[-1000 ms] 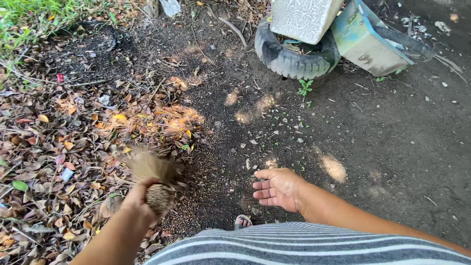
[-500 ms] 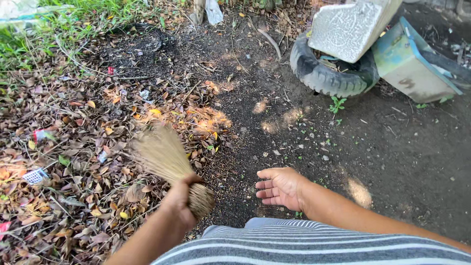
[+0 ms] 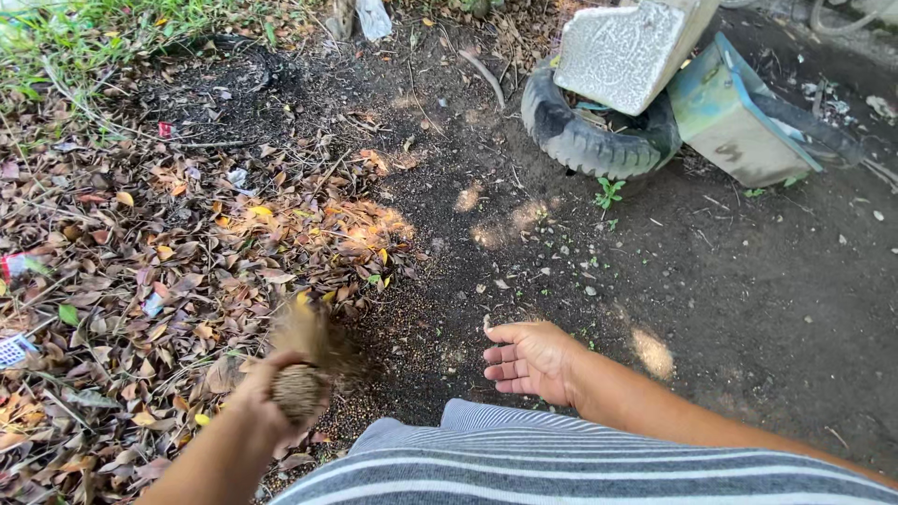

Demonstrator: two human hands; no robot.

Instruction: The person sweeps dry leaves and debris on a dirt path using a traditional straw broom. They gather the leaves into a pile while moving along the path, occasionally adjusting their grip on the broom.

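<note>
Two hands low in view: left hand (image 3: 267, 397) is wrapped tight around the bound end of a short straw broom (image 3: 309, 360), bristles blurred, long axis running up and slightly right toward the dry leaves (image 3: 187, 252) just ahead. Right hand (image 3: 531, 360) hangs empty, fingers loosely spread, over bare dirt (image 3: 730, 299), farther from the leaves.

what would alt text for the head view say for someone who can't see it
Seen from above, a person's left hand grips a short straw hand broom, blurred over dry fallen leaves, while the right hand hangs open above bare dark soil. An old tyre lies beyond.
</note>
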